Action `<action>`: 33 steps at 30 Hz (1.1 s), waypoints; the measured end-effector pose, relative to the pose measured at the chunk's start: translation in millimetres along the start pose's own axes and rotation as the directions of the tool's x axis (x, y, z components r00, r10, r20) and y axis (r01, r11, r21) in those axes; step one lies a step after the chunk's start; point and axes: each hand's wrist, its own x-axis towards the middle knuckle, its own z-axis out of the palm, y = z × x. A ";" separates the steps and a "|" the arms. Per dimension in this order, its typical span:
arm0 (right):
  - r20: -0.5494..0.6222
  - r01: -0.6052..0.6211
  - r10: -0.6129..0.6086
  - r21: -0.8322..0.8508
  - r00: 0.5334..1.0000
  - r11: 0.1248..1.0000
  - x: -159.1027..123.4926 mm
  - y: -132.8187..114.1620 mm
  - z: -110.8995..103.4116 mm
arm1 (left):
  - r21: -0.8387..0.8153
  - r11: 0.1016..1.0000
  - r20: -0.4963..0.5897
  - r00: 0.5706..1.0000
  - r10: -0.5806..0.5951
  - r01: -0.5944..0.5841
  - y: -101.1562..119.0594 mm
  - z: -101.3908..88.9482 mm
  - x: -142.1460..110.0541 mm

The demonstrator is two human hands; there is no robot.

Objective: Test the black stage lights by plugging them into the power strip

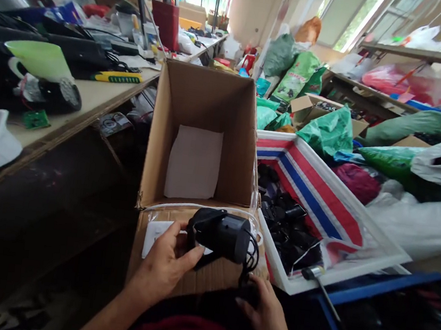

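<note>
Just above the near flap of the cardboard box [215, 274], the left hand [163, 268] is gripping a black adapter [222, 236], its long axis lying sideways toward the right hand [262, 312], which is curling beside the dangling cord [251, 260], its hold impossible to tell.

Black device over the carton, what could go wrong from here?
The left hand alone seems to grip the black device, so it might slip onto the carton flap or into the striped crate. Its loose cable hangs beside the right hand and could snag on the hand or the crate rim.
</note>
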 end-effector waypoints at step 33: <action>-0.352 0.223 -0.129 0.242 0.927 0.944 91.7 -52.2 -7.0 | -0.455 0.891 -0.081 0.996 -0.035 -0.005 -6.1 -12.0 32.0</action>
